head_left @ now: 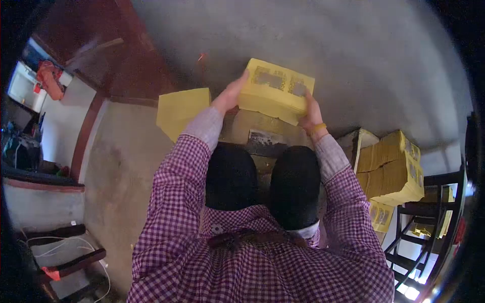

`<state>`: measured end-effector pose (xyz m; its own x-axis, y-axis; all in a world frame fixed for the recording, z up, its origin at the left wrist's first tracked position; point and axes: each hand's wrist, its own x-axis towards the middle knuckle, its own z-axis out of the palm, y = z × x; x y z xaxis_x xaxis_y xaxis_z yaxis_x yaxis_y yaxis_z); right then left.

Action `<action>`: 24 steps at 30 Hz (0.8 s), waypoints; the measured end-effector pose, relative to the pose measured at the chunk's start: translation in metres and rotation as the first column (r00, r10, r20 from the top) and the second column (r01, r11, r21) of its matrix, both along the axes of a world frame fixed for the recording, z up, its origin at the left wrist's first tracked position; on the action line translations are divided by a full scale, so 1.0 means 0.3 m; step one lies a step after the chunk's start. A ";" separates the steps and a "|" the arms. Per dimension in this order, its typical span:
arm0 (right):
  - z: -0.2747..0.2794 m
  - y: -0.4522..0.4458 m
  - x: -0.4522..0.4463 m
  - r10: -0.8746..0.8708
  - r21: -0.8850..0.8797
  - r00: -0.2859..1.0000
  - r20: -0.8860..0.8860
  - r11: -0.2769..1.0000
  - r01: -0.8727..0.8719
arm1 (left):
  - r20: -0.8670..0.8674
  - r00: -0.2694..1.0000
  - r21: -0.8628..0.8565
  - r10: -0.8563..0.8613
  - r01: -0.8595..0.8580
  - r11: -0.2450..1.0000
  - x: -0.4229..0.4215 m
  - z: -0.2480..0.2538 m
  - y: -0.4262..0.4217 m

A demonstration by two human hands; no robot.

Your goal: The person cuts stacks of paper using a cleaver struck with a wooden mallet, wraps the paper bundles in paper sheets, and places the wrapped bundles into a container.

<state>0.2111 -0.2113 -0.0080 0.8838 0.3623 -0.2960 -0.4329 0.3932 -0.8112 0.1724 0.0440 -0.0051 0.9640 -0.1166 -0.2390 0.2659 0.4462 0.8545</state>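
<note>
One yellow stack (273,96), left hand (232,94) and right hand (311,112) gripping, print (269,78) seemingly blurred

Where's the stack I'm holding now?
The stack is between your left hand and right hand, upper middle of the head view, right of the plain yellow pile.

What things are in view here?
Held stack: one, yellow with grey print, upper centre
Plain stack: one, yellow, left of that
Dark block: one, grey-black, centre
Bundles: several, yellow, right
Frame: one, black, far right
Panel: one, dark red, upper left
Bag-like thing: one, red, far left
Bars: several, dark, lower left
Wristband: one, orange, right wrist
Sleeves: two, purple check, both arms
Knees: two, black, centre
Left hand: one, bare, stack's left end
Right hand: one, bare, stack's right end
</note>
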 end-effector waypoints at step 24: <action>0.008 -0.154 0.080 0.167 -0.100 0.978 -0.129 0.979 -0.180 | 0.011 0.841 0.999 -0.540 0.016 0.046 -0.081 -0.006 -0.129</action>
